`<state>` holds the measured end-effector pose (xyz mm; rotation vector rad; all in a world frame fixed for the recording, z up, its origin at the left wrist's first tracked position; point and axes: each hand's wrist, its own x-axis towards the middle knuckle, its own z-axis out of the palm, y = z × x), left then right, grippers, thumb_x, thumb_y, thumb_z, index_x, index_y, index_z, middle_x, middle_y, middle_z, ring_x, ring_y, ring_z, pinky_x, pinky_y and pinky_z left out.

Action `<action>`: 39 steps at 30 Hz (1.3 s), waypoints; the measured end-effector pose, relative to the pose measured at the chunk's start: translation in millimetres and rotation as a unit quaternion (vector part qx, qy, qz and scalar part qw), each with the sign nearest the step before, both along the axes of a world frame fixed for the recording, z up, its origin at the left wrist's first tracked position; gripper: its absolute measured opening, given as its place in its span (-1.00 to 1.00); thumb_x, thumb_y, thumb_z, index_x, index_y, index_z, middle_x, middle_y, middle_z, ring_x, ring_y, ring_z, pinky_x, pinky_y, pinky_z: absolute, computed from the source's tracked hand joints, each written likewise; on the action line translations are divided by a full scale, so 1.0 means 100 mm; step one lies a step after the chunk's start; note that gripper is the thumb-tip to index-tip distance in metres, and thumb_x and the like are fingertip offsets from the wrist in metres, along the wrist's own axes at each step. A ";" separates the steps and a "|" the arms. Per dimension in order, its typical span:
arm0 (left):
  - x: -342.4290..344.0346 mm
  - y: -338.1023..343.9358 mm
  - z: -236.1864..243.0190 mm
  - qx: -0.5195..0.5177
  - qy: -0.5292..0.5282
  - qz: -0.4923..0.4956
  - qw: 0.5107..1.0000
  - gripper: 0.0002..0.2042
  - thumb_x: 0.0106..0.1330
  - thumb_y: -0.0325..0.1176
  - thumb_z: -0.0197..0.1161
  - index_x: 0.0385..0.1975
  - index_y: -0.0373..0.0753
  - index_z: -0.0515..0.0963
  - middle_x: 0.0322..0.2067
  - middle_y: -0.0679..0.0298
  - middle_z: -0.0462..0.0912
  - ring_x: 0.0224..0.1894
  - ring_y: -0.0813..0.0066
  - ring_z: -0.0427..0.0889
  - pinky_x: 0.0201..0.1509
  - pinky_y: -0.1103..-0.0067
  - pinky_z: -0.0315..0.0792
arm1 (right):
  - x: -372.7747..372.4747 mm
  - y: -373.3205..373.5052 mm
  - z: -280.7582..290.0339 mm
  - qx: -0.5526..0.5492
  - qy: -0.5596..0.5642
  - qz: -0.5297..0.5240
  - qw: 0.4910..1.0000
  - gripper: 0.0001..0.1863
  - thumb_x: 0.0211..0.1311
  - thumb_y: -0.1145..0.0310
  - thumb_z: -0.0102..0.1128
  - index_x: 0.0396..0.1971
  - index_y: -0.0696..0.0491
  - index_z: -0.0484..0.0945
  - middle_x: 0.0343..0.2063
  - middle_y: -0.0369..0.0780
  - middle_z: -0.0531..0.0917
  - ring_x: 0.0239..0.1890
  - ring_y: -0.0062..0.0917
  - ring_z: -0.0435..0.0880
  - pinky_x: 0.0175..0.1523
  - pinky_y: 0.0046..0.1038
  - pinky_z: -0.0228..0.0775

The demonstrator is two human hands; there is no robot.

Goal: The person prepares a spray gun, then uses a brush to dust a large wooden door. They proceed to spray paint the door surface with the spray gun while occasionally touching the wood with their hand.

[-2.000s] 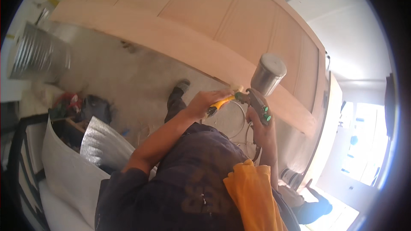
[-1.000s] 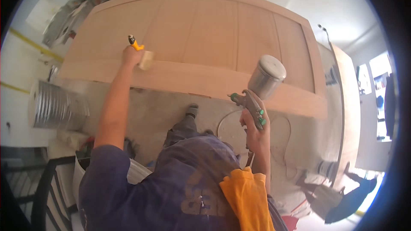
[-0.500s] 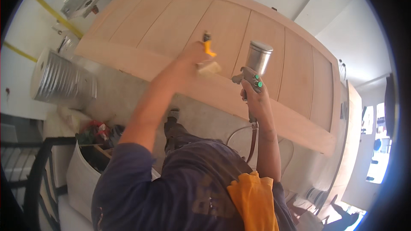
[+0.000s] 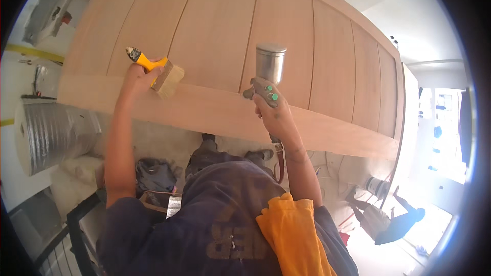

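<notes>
Two tools held: L hand w/ fingers pinching yellow-handled flat paintbrush, bristles at near border of grooved wood panel, contact unclear; R hand w/ fingers wrapped arnd metal-cupped spray gun, also over panel.

We see a flat, yellow-handled paintbrush with cream bristles, a grey metal spray gun with round green knobs, a round silver metal cup, and a dark-striped, pinkish-tan wooden panel.
</notes>
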<state>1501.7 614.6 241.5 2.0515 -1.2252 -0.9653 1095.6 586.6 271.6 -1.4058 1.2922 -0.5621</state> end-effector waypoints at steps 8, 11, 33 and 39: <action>-0.12 0.19 0.09 -0.111 0.027 0.007 0.993 -0.59 0.42 -0.22 0.46 0.21 -0.24 0.72 -0.36 0.41 0.69 -0.36 0.69 0.52 -0.22 0.60 0.48 | 0.29 -0.18 0.07 -0.094 0.065 -0.048 0.992 -0.54 0.51 0.26 0.20 0.34 0.00 0.54 -0.36 -0.16 0.72 -0.35 -0.51 0.71 -0.13 -0.34 0.57; -0.01 0.33 0.13 -0.143 0.013 0.037 0.989 -0.58 0.42 -0.22 0.45 0.22 -0.26 0.70 -0.23 0.33 0.77 -0.27 0.63 0.60 -0.13 0.58 0.54 | 0.24 -0.23 0.16 -0.028 0.063 -0.008 0.998 -0.55 0.52 0.28 0.20 0.35 0.01 0.54 -0.33 -0.19 0.72 -0.36 -0.54 0.68 -0.16 -0.38 0.56; -1.02 -0.08 0.14 0.059 0.195 -0.153 0.967 -0.61 0.46 -0.16 0.46 -0.01 -0.42 0.72 -0.24 0.33 0.72 -0.20 0.64 0.63 -0.10 0.60 0.51 | -1.69 -0.05 0.28 0.017 0.044 -0.177 0.983 -0.56 0.48 0.29 0.24 0.28 0.10 0.58 -0.33 -0.34 0.69 -0.44 -0.69 0.58 -0.34 -0.53 0.46; -1.26 -0.09 -0.03 0.108 0.019 -0.105 0.988 -0.54 0.41 0.01 0.47 -0.16 -0.40 0.72 -0.36 0.29 0.72 -0.28 0.56 0.64 -0.13 0.52 0.54 | -1.77 -0.33 0.05 -0.035 0.008 -0.152 0.988 -0.55 0.49 0.27 0.23 0.30 0.06 0.57 -0.30 -0.31 0.71 -0.42 -0.68 0.60 -0.31 -0.51 0.50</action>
